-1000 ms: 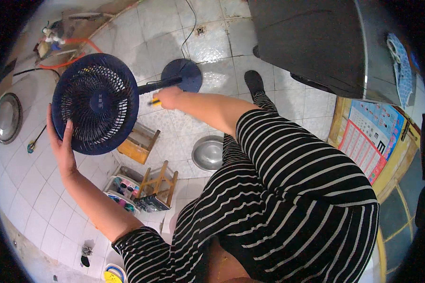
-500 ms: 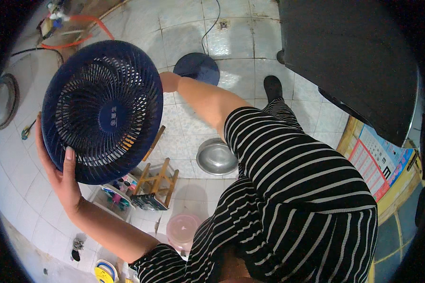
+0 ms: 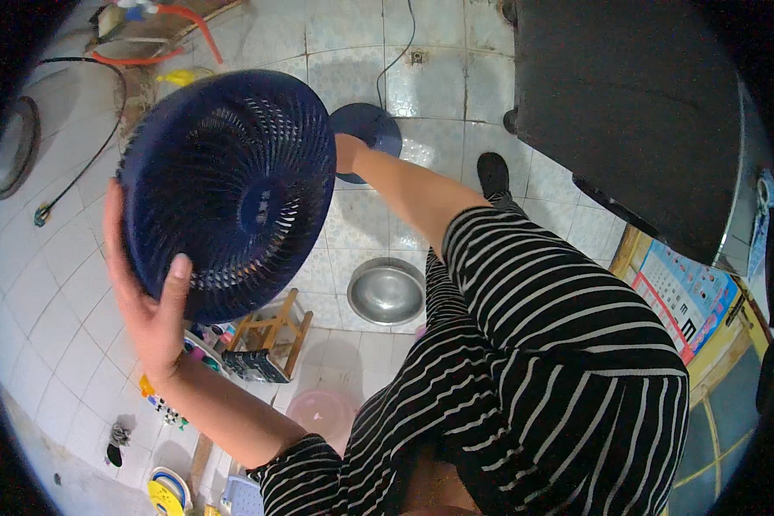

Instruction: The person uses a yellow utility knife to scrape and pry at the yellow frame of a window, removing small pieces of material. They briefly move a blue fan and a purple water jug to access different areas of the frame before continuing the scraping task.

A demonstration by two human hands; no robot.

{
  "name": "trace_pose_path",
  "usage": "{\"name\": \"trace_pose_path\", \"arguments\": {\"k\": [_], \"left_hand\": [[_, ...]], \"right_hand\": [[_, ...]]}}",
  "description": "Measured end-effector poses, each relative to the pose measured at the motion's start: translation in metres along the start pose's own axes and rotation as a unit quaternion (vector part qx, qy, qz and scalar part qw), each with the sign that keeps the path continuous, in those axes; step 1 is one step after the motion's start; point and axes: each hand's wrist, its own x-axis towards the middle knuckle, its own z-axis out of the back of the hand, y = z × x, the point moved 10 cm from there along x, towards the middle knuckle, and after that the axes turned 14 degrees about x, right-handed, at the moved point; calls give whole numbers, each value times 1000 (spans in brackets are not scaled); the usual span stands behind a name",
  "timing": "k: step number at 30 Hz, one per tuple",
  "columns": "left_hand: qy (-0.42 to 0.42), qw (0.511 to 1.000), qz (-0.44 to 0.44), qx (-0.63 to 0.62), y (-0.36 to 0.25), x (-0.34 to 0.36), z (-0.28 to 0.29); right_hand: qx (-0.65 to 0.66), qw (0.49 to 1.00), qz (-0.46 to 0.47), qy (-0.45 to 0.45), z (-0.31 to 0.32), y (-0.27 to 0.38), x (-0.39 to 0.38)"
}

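Your left hand [image 3: 150, 301] clasps the near rim of the navy fan [image 3: 262, 206], thumb over its front and fingers along the outer edge; the fan's head tilts up between your two hands. To steady it well, let that left hand carry the rim lightly while the right hand [image 3: 350, 156] takes the load at the far side, and shift both together so the head does not twist. Hold your left thumb on the solid rim rather than the slotted grille (thin ribs like these would probably flex under a hard press). Watch the round base [image 3: 371, 127], just beyond your right hand, for rocking, and mind the cord [image 3: 394, 62] leading away past it.

The right hand's fingers vanish behind the rim, so you cannot tell whether they grip anything. Whatever joins head to base is hidden too. The wooden stool [image 3: 273, 334], right of your left hand, is partly covered by the fan, and the cord's far end is cut off.
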Motion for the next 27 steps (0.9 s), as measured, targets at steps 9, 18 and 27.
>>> {"name": "trace_pose_path", "arguments": {"k": [9, 18, 27], "left_hand": [[8, 992, -44, 115, -33, -47, -11], [-21, 999, 10, 33, -8, -65, -3], [-68, 995, 59, 46, 19, -86, 2]], "right_hand": [[-156, 919, -361, 24, 138, -55, -314], [-127, 980, -150, -22, 124, -30, -272], [41, 994, -98, -18, 44, -36, -69]]}}
